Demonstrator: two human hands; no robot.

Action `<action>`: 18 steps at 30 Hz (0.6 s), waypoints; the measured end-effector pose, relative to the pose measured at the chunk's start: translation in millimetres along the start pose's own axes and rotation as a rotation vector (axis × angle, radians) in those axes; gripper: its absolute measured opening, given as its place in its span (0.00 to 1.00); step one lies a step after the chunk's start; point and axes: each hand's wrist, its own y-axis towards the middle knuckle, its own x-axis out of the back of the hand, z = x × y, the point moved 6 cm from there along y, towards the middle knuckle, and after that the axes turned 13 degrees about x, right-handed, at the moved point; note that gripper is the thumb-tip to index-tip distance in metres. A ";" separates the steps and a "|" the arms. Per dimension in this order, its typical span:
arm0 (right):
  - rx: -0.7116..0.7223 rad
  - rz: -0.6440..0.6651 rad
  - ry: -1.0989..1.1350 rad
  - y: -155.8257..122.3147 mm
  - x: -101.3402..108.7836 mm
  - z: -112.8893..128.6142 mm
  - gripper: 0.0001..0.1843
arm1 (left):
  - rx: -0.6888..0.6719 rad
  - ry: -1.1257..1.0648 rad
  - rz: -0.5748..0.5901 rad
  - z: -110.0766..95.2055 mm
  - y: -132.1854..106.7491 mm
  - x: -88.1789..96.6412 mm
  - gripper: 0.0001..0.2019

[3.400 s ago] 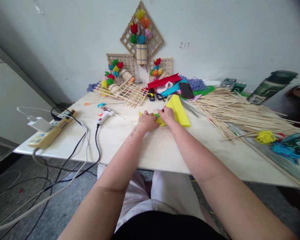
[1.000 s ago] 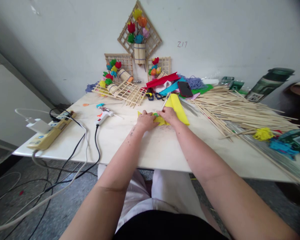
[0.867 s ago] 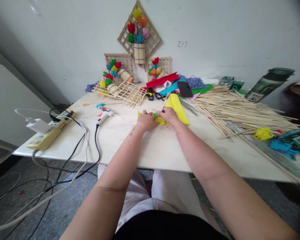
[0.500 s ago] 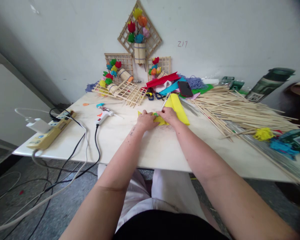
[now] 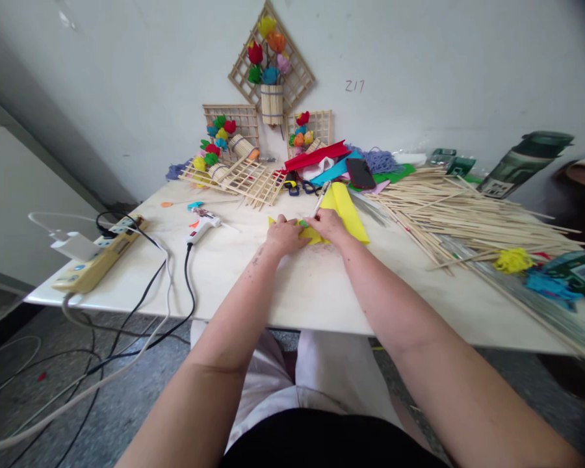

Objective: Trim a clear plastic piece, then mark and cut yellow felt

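A yellow foam sheet [image 5: 348, 211] lies folded on the pale table [image 5: 292, 286], far from me. My left hand [image 5: 283, 235] rests on its near left corner with fingers curled. My right hand [image 5: 327, 225] presses on the sheet beside it, fingers bent down onto it. Between the two hands shows a small green piece [image 5: 303, 223]. A thin stick or pen [image 5: 320, 198] pokes out beyond my right hand; whether that hand grips it is hidden.
A glue gun [image 5: 203, 225] and a power strip [image 5: 97, 257] with cables lie left. A big heap of bamboo skewers [image 5: 463, 211] fills the right. Wooden lattices with foam flowers [image 5: 246, 172], scissors [image 5: 302, 188], a phone [image 5: 359, 174] and coloured sheets stand at the back.
Both hands stay on the yellow sheet; they have only shifted slightly. The view has tilted a little since the oldest frame.
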 end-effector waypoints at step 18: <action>0.000 -0.043 0.087 -0.2 1.4 -0.8 0.17 | 0.008 0.015 0.002 0.6 -0.5 0.5 0.24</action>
